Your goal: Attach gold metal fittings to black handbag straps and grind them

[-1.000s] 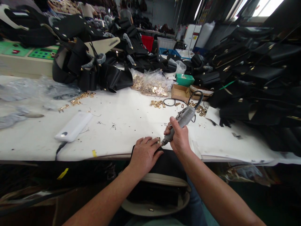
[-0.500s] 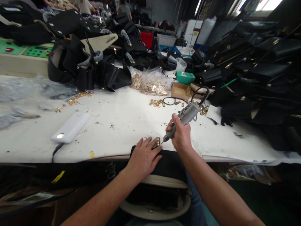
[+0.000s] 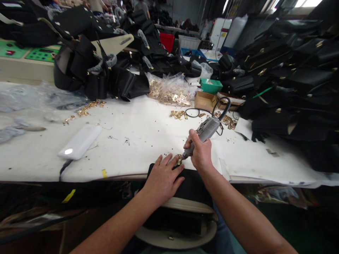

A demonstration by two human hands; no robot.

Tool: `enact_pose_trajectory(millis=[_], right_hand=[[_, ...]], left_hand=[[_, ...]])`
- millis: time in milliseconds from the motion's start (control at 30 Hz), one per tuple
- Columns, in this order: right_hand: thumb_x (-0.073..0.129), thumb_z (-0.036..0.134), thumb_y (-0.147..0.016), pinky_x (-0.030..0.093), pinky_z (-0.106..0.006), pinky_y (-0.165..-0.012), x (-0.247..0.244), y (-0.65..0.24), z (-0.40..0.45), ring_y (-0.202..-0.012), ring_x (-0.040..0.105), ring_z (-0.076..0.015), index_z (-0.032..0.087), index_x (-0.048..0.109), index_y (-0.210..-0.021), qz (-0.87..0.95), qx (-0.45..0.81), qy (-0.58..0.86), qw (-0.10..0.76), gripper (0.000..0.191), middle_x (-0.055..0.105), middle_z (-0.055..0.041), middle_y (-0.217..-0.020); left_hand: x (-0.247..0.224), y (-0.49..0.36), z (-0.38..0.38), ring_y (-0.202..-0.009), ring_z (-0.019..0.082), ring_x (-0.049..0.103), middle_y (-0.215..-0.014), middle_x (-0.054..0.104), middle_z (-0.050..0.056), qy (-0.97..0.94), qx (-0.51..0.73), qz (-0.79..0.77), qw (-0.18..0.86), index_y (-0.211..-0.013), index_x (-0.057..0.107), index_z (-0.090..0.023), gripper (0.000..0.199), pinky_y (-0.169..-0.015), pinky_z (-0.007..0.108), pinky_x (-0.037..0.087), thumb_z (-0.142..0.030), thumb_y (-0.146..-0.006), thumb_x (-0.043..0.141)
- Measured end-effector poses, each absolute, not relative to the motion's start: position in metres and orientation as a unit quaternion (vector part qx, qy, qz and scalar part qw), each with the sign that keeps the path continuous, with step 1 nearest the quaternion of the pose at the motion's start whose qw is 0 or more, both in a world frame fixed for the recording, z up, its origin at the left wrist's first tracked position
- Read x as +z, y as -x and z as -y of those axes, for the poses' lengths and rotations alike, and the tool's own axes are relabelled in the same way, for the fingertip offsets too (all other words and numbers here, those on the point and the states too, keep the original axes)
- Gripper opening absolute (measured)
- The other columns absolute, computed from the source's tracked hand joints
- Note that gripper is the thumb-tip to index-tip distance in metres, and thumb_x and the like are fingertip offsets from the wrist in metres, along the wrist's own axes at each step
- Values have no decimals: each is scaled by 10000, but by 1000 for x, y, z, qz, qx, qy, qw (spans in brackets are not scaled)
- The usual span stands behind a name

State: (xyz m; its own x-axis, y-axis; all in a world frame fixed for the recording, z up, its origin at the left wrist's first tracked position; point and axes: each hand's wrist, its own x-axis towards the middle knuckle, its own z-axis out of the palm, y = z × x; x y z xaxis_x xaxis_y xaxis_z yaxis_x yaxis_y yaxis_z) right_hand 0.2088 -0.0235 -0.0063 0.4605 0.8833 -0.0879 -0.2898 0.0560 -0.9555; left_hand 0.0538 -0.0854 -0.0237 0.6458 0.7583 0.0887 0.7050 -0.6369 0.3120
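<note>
My right hand (image 3: 200, 150) is wrapped round a grey electric screwdriver (image 3: 208, 130), whose tip points down and left at a small gold metal plate (image 3: 179, 159). The tip meets or nearly meets the plate; the exact contact is too small to tell. My left hand (image 3: 164, 176) lies flat with fingers stretched over the edge of a black bag (image 3: 190, 183), its fingertips beside the plate. The bag's open mouth, with a beige lining (image 3: 185, 204), faces me at the table's front edge.
A white power bank (image 3: 81, 143) with a black cable lies to the left. Loose gold fittings (image 3: 178, 114), a bag of metal parts (image 3: 172, 93) and a cardboard box (image 3: 205, 101) stand behind. Black bags (image 3: 286, 77) are piled at the right, more (image 3: 127, 84) at the back left.
The screwdriver and my right hand have moved slightly left, bringing the tip from beside the gold plate onto or right at it. My left hand stays spread on the bag.
</note>
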Motion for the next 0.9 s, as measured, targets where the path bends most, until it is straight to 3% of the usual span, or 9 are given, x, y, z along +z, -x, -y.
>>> enact_pose_trajectory(millis=[367,900], right_hand=[[785,482,-789,426,-223,-427,18,-218,38,-434,493,-103,189,549,-669,288,478,467,686,395,525,43,-507],[808,490,-748,429,-232,-406,20,-209,47,-399,463,-98,188,563,-682,285,508,469,664,394,533,41,-498]], left_hand=[[-26,-57,81,-1297,311,553,-1381,650,23,-882,150,-431,120,-1166,724,-324,279,-1072,558,445,-428,-992,532],[-24,-59,82,-1293,316,557,-1372,655,18,-884,137,-434,109,-1197,708,-317,279,-1073,565,455,-391,-1000,525]])
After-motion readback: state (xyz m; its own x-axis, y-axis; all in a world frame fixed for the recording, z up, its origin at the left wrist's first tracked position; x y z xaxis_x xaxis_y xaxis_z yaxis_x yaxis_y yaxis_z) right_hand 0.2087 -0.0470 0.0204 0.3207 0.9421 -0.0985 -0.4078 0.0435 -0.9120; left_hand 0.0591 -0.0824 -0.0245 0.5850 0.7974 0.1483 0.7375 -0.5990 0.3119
